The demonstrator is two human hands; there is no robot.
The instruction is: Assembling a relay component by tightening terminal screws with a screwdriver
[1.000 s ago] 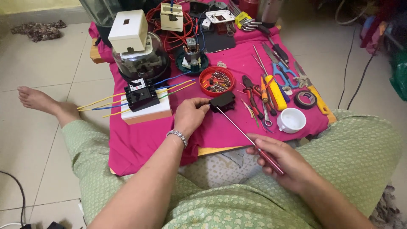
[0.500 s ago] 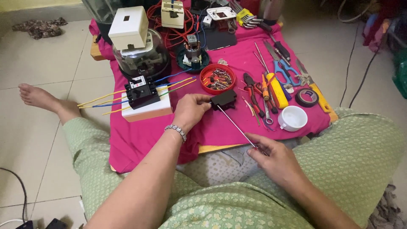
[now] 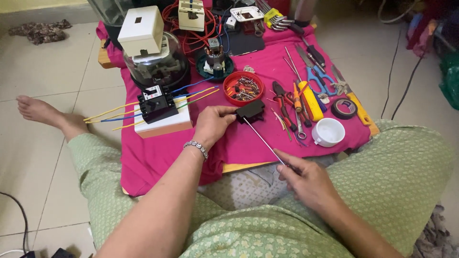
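Two hands are engaged: the black part (image 3: 250, 111) is pinned to the pink cloth (image 3: 248, 143) by the left hand's (image 3: 213, 125) closed fingers, steadying it for the screwdriver (image 3: 266, 141) pinched in the right hand (image 3: 306, 179).

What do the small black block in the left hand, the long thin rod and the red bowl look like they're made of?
The black block, pinched by the left hand, looks like matte moulded plastic: dull, with no glint. The rod, gripped by the right hand, seems to be bare metal, thin, grey and shiny. The red bowl looks like glossy plastic, evenly coloured, with small metal parts inside.
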